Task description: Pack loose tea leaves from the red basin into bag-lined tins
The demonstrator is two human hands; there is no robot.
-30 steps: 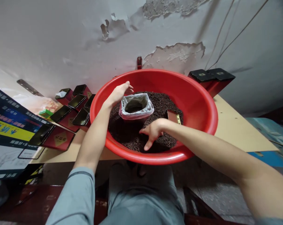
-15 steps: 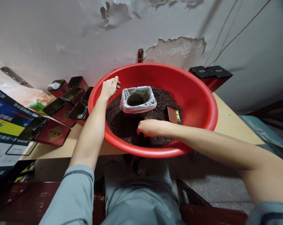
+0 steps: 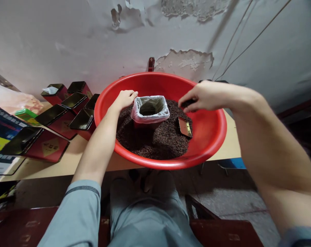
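A tin lined with a clear plastic bag [image 3: 150,118] stands upright in dark, loose dried leaves that look like tea [image 3: 168,144], inside a large red basin [image 3: 209,147]. My left hand [image 3: 124,100] is at the tin's upper left corner, its bent fingers closed on the lined rim. To the right of the tin, my right hand [image 3: 194,97] is raised above the leaves, fingers curled around a dark clump of them. Below that hand, a small reddish tin lid with a gold edge [image 3: 185,127] lies tilted on the leaves. The tin's lower part is in shadow.
Several open red-and-black tins [image 3: 52,145] crowd the table [image 3: 93,168] left of the basin. A printed box [image 3: 3,127] and a green packet [image 3: 26,116] are at the far left. Behind the basin rises a peeling wall [image 3: 93,44].
My right hand has risen from the leaves in front of the tin and swung right, holding a dark clump. My left hand has come from the basin's left side to the tin's corner.
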